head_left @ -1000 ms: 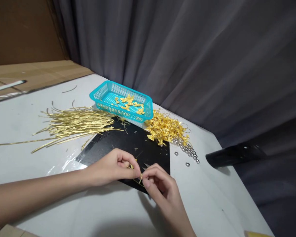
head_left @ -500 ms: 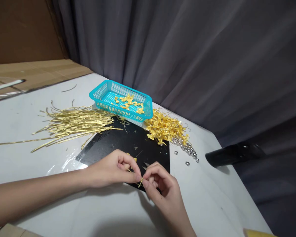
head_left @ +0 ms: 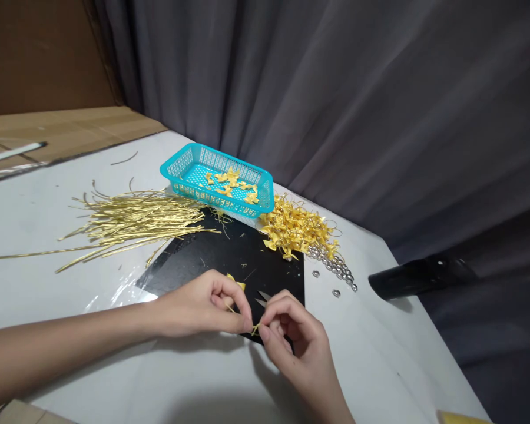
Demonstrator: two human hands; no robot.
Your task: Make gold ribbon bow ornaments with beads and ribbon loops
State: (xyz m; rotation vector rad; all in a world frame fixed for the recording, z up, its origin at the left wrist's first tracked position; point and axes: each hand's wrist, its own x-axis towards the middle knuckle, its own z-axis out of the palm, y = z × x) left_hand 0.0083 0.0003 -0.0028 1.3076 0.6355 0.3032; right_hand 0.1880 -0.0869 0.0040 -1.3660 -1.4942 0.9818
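My left hand (head_left: pixel 216 303) pinches a thin gold cord (head_left: pixel 255 330) between thumb and forefinger. Close beside it, my right hand (head_left: pixel 294 333) pinches the same cord near its end, where it looks looped or knotted. A small yellow ribbon bow (head_left: pixel 237 281) shows just beyond the left fingers, partly hidden by them. Scissor blades (head_left: pixel 262 298) stick out from behind my right hand; the handles cannot be seen. Both hands are above the near part of a black mat (head_left: pixel 234 253).
A turquoise basket (head_left: pixel 168 171) holds several yellow ribbon pieces. Left of it lies a bundle of gold cords (head_left: pixel 136 218). To the right are a heap of yellow bows with cords (head_left: pixel 295 227) and silver beads (head_left: pixel 335 268). A black cylinder (head_left: pixel 397 282) stands near the curtain (head_left: pixel 380 118).
My right hand has shifted slightly to the right, away from my left fingertips. More of the cord between them and of the scissor blades now shows.
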